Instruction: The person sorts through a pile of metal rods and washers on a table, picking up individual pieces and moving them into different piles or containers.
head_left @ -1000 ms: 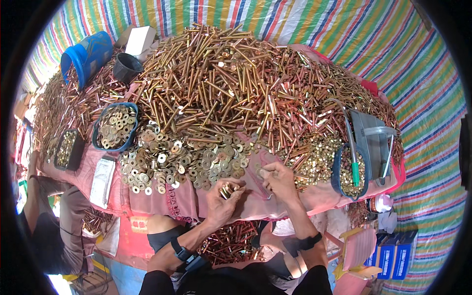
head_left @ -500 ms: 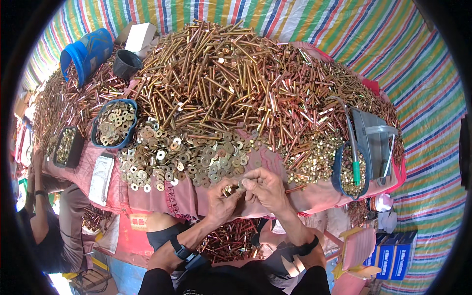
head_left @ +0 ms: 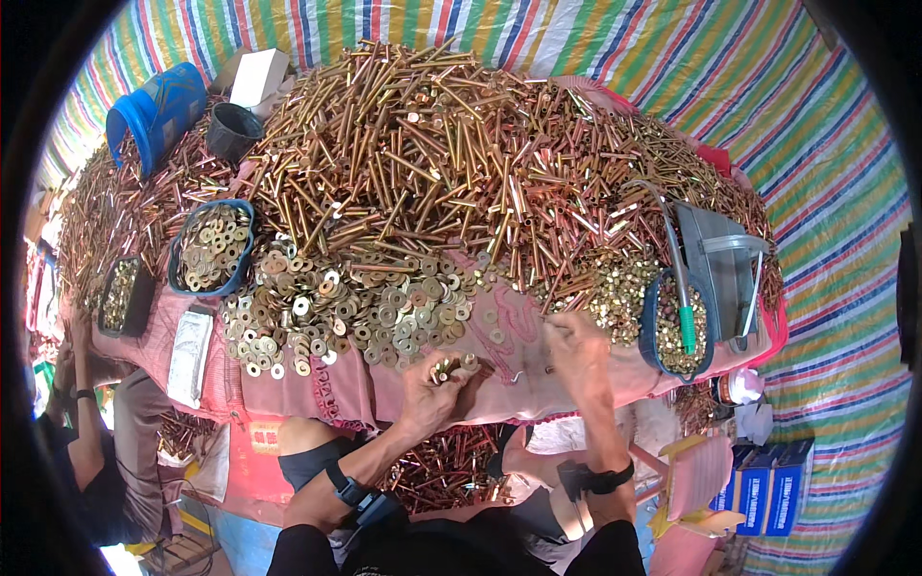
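Bg: striped plastic sheet [head_left: 826, 221] behind a low worktop draped in pink cloth [head_left: 279, 394], piled w/ a big bolt heap [head_left: 432, 154].

Head view, the only one: left hand [head_left: 430, 396] sits near the front edge, fingers curled round a small bunch of bolts [head_left: 445, 372], ends poking up. Right hand [head_left: 581, 360] is over the cloth by the nut pile [head_left: 615, 298], thumb & finger bent in close; can't tell if anything's pinched.

Handling (my read): bolts rigid, fairly heavy per handful, smooth so prob. slippery, not fragile; best gripped round the shanks. Washers, in the washer pile [head_left: 403, 312] ahead of left hand, look flat & stiff: take by the rim. Nuts tiny, fingertip stuff.

Room: strip of cloth btwn washers & nuts, w/ a few loose washers & a small bent bit. Limits: front edge close below left hand, bolt heap at back, blue tub [head_left: 645, 331] w/ green-handled tool [head_left: 687, 331] off to the right.
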{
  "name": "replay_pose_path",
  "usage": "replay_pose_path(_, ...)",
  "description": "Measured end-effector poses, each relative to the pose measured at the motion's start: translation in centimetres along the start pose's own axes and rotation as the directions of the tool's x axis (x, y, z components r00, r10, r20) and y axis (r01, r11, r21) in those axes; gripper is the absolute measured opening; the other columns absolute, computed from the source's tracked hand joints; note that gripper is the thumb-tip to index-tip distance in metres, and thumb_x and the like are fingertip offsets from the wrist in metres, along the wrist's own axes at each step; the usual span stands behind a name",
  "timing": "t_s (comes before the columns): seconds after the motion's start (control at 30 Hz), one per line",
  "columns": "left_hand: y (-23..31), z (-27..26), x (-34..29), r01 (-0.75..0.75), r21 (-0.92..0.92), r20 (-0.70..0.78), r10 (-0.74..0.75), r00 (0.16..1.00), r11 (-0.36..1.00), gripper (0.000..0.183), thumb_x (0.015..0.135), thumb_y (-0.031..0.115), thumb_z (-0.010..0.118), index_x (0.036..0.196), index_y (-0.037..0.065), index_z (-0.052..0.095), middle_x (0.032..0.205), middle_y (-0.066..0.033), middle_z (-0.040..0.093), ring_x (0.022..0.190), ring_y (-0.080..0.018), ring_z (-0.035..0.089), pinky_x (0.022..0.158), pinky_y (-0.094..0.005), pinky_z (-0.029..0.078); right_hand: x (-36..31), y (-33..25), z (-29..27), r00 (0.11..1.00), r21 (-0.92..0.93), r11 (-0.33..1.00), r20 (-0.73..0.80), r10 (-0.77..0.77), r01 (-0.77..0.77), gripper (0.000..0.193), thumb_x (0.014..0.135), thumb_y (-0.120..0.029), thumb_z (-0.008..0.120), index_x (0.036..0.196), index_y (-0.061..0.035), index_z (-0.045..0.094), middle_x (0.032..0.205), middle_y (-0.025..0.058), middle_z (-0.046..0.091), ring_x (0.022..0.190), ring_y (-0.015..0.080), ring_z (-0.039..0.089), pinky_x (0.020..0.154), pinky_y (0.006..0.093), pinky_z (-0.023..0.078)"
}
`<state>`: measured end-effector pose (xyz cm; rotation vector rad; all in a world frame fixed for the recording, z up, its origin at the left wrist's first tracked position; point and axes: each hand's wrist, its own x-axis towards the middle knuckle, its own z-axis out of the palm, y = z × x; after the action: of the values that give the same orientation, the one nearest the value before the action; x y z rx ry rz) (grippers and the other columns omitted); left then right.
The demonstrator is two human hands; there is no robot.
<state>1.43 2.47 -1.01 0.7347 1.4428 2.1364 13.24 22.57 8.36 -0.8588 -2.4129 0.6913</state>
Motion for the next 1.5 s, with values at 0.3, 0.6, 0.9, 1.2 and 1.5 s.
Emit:
replay_pose_path(0.3, -1.3, -0.6, -0.1, 0.02, -0.029, 0.027, -0.019, 0.999, 0.999, 0.02, 0.094, -0.009, 0.066, 0.114, -0.006, 0.067, 0.105, -0.0079, 0.071, 0.097, -0.0151, 0.071, 0.091, -0.029, 0.059, 0.1, 4.7, -1.6, 0.973, -0.458, 0.887, 0.175, 0.148, -0.053, 0.018, 0.087, -0.008, 0.074, 0.104, -0.0078, 0.074, 0.106, 0.0229, 0.069, 0.09, 0.0415, 0.072, 0.081, 0.0507, 0.057)
replay_pose_path(0.6, 0.0, 0.0, 0.2, -0.031, 0.041, -0.012, 0.032, 0.999, 0.999, 0.016, 0.094, -0.002, 0.067, 0.11, -0.003, 0.07, 0.093, -0.0041, 0.075, 0.083, -0.0086, 0.065, 0.076, -0.0255, 0.054, 0.4, 2.6, -1.1, 0.998, -0.285, 0.959, 0.062, 0.02, -0.002, 0.017, 0.087, -0.008, 0.078, 0.101, -0.0011, 0.071, 0.087, 0.0154, 0.069, 0.075, 0.0272, 0.07, 0.068, 0.0412, 0.055)
replay_pose_path(0.9, 0.6, -0.1, 0.4, -0.005, 0.167, 0.003, 0.005, 1.0, 0.986, 0.018, 0.09, -0.004, 0.066, 0.108, -0.003, 0.069, 0.087, -0.0039, 0.071, 0.081, -0.0087, 0.063, 0.075, -0.0254, 0.053, -1.2, -3.5, 1.8, 0.989, 0.839, 0.524, 0.133, 0.063, -0.146, 0.051, 0.1, -0.007, 0.07, 0.144, 0.004, 0.045, 0.099, 0.0113, 0.071, 0.078, 0.0128, 0.068, 0.061, 0.0251, 0.056)
replay_pose_path(1.2, 0.3, -0.1, 0.3, -0.01, 0.165, 0.004, 0.009, 1.0, 0.986, 0.014, 0.09, -0.003, 0.07, 0.103, -0.001, 0.07, 0.082, -0.0018, 0.068, 0.075, -0.0083, 0.059, 0.068, -0.0257, 0.049, -2.4, -5.6, 3.5, 0.993, 0.769, 0.639, 0.072, -0.096, 0.006, 0.065, 0.102, -0.011, 0.069, 0.157, 0.0023, 0.035, 0.101, 0.0121, 0.065, 0.085, 0.0153, 0.068, 0.072, 0.0297, 0.06)
replay_pose_path(1.5, 0.7, 0.0, 0.5, -0.036, 0.184, 0.024, 0.032, 0.999, 0.982, 0.014, 0.09, -0.001, 0.075, 0.104, 0.0, 0.071, 0.085, -0.0034, 0.07, 0.075, -0.0083, 0.06, 0.068, -0.0261, 0.05, -2.4, -6.0, 3.2, 0.905, 0.343, 0.841, -0.075, -0.419, 0.418, 0.054, 0.097, -0.005, 0.073, 0.145, 0.0048, 0.05, 0.108, 0.016, 0.069, 0.087, 0.02, 0.072, 0.072, 0.0314, 0.06)
